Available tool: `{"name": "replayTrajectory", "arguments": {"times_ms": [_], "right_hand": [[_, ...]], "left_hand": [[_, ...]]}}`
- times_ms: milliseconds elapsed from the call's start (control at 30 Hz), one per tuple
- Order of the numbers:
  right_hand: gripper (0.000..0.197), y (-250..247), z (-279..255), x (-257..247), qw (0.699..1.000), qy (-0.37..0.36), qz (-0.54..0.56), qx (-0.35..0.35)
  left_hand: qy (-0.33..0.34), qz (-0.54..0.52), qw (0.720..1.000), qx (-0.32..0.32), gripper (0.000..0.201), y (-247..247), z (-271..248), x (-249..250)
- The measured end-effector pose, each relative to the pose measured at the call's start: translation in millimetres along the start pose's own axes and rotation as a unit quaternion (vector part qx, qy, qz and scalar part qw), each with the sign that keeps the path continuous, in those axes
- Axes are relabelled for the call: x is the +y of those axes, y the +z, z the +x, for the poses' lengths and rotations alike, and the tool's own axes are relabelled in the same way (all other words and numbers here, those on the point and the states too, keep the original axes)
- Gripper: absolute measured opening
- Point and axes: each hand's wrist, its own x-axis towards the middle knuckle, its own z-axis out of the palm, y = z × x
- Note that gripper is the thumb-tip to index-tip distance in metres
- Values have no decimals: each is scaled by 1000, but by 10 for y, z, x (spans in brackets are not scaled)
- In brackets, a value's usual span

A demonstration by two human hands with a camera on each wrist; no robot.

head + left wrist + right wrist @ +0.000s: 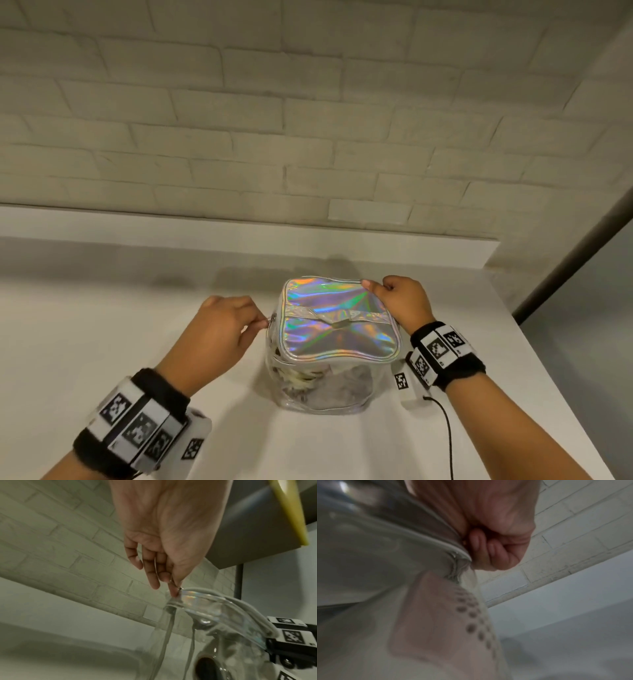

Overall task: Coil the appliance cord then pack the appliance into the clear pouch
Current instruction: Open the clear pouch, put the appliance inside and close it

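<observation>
Fingers: my left hand [219, 325] pinches the zipper pull [273, 319] at the pouch's 9 o'clock; my right hand [404, 303] curls round the lid [335, 318] rim at 2 o'clock. Appliance [440, 622] shows inside the clear pouch [322, 383], mid-counter [102, 325]. Packing looks done; I'd say zip closure is left.
</observation>
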Motion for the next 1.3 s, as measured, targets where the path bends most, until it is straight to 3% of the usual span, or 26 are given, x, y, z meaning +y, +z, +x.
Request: {"name": "replayTrajectory", "arguments": {"times_ms": [233,367,467,533,633,733,800,867,1067,1200,1300], "right_hand": [[60,119,-27,-46,996,50,55,49],[60,123,-79,-61,993,57,74,66],[57,84,-79,-40,994,61,76,46],[48,8,-64,-27,995,65,79,0],[30,-146,-75,-12,976,88,180,-83],[11,-248,-93,42,970,56,213,-103],[10,-261,-79,86,980,14,171,-100],[13,-248,-80,91,988,-14,126,-89],[10,-348,-314,12,997,-68,-16,-21],[15,-423,-731,-42,996,-70,-46,-15],[32,-364,-1105,-162,998,-47,25,-21]], "left_hand": [[-23,-29,998,-41,36,84,-343,509],[-38,-71,991,-105,49,258,-223,932],[-4,-74,988,-133,49,130,-67,1107],[4,-105,988,-111,49,-55,78,1089],[29,-111,993,-2,40,-151,382,833],[12,3,997,-82,76,96,635,472],[47,-6,991,-128,78,283,744,306],[75,-16,989,-124,74,441,816,223],[-51,-7,998,-48,81,550,854,209],[-109,-47,993,-11,64,547,845,301],[-142,-60,988,11,44,580,848,312]]}}
